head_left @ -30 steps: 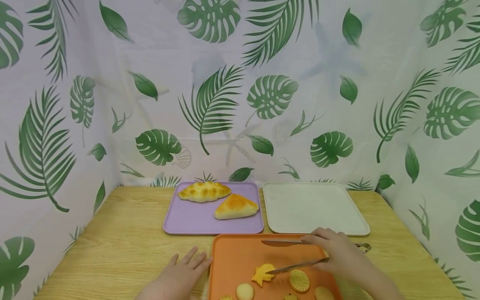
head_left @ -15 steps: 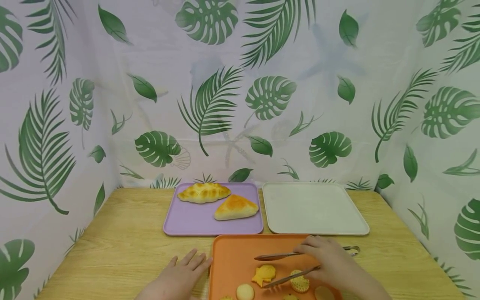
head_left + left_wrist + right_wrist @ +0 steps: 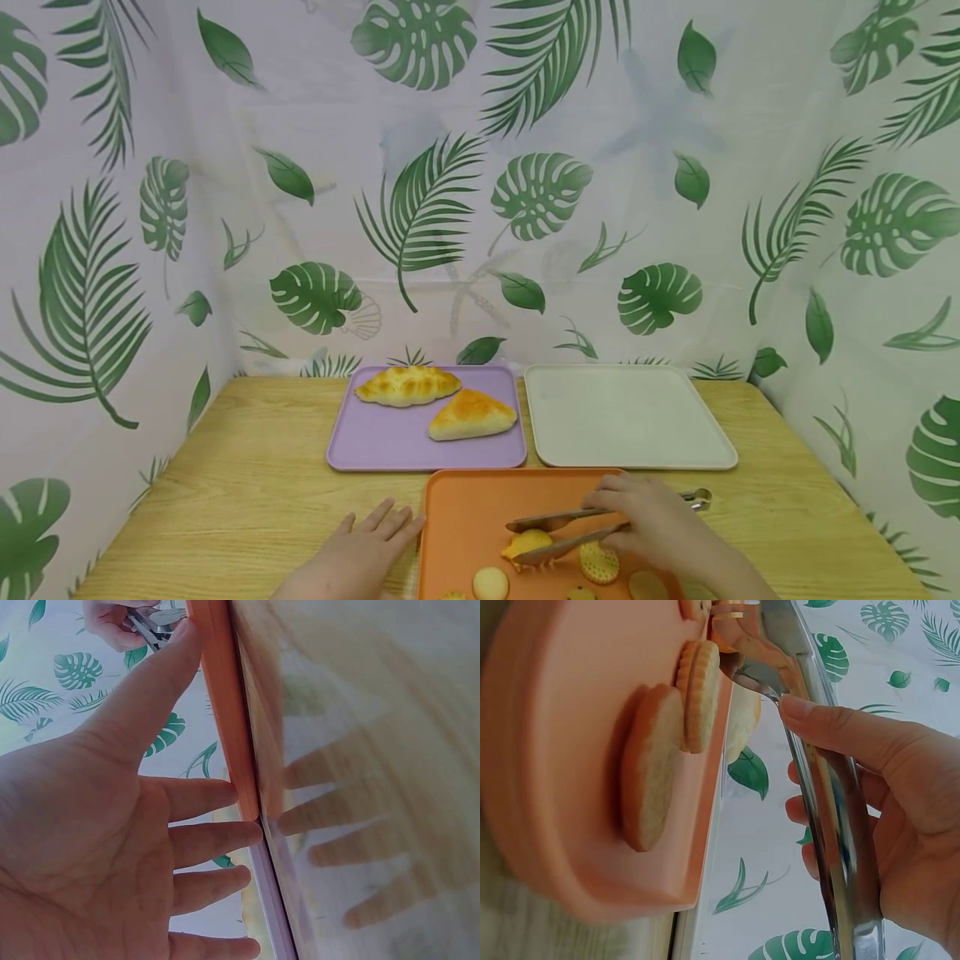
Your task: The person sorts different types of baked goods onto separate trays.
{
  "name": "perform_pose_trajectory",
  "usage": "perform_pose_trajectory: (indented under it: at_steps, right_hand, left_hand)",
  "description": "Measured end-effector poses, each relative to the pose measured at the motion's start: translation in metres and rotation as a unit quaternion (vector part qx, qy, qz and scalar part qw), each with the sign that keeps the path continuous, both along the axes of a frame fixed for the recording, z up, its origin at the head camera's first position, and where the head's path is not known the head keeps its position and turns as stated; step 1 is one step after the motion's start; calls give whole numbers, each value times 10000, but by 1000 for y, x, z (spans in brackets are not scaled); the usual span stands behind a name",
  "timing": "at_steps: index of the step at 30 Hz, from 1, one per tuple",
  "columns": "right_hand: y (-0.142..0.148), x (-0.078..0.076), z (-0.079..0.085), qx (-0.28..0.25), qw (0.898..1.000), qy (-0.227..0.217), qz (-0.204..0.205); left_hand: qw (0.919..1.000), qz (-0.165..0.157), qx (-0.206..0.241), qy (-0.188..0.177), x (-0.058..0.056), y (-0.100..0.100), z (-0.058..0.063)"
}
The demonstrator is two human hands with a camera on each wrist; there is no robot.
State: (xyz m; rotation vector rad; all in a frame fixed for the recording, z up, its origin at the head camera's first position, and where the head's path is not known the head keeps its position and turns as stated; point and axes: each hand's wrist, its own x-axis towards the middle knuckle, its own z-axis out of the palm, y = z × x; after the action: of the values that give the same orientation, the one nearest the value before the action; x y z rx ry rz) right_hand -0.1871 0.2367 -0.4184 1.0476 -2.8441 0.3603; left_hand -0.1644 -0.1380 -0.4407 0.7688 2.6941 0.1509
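My right hand [image 3: 648, 521] grips metal serving tongs [image 3: 840, 847], thumb on one arm and fingers round the other. In the head view the tong tips lie on both sides of a yellow fish-shaped biscuit [image 3: 534, 540] on the orange tray [image 3: 472, 500]. A round dotted biscuit [image 3: 599, 563] is just right of the tips, with a plain pale round one [image 3: 491, 584] to the left. My left hand [image 3: 356, 554] has its fingers spread straight, fingertips at the tray's left edge. A brown oval biscuit [image 3: 652, 769] lies near the tray corner in the right wrist view.
Behind the orange tray, a purple tray [image 3: 360, 446] bears a braided bread [image 3: 408, 386] and a triangular bread [image 3: 474, 417]. A cream tray [image 3: 630, 417] stands to its right. All rest on a wooden table [image 3: 225, 483], with a leaf-printed curtain [image 3: 465, 208] around it.
My right hand has moved slightly left and toward me. The tongs have swung down from above the fish-shaped biscuit, and their arms have drawn closer together around it. My left hand stays put.
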Motion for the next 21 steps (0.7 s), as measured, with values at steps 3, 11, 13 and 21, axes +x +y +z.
perform_pose_trajectory:
  at_steps: [3, 11, 13, 21]
  right_hand:
    - [1, -1, 0, -37, 10000, -6, 18]
    - [4, -4, 2, -102, 9999, 100, -20]
    - [6, -5, 3, -144, 9998, 137, -35]
    - [10, -9, 3, -169, 9996, 224, -43]
  left_hand:
    - [10000, -2, -7, -24, 0, 0, 0]
    - [9999, 65, -54, -112, -2, 1, -4]
    - [9999, 95, -38, -135, -3, 1, -4]
    - [9997, 145, -5, -188, -2, 2, -3]
